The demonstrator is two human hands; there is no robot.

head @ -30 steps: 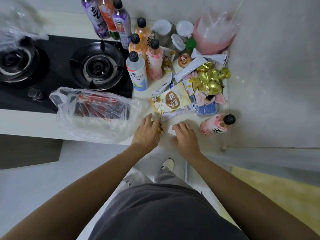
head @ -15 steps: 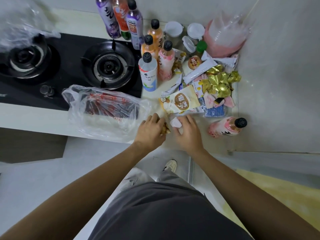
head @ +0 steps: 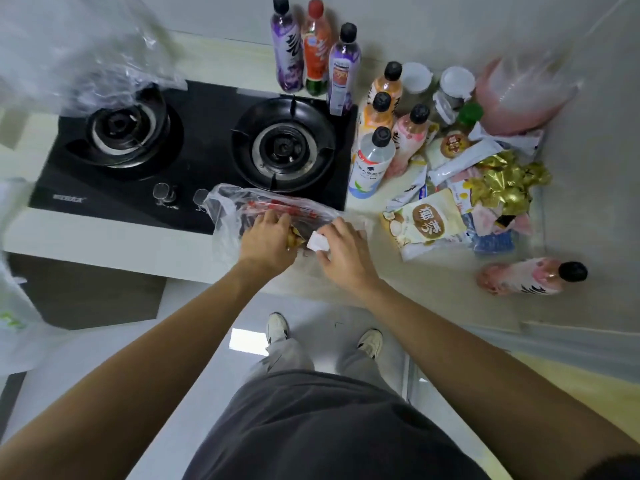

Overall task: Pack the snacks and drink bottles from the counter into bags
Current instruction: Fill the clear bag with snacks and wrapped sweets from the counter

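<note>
A clear plastic bag (head: 228, 216) with red-printed packets inside lies on the counter in front of the stove. My left hand (head: 266, 242) is at the bag's mouth, fingers closed on a small golden snack (head: 294, 240). Beside it, my right hand (head: 341, 252) pinches a small white packet (head: 317, 241) at the same opening. Loose snacks lie to the right: a coconut-print pouch (head: 424, 225), gold-wrapped candies (head: 509, 181) and a long white bar (head: 460, 166). Several drink bottles (head: 372, 164) stand upright behind them. A pink bottle (head: 526, 280) lies on its side near the counter's front edge.
A black two-burner gas stove (head: 194, 150) fills the counter's left half. Crumpled clear plastic (head: 86, 53) lies over its far-left burner. White lidded jars (head: 455, 81) and a pink plastic bag (head: 519, 98) sit in the back right corner by the wall. A white bag (head: 17, 323) hangs at the far left.
Both hands have moved left from the snack pile to the clear bag's mouth, carrying the golden snack and the white packet. The view has shifted left.
</note>
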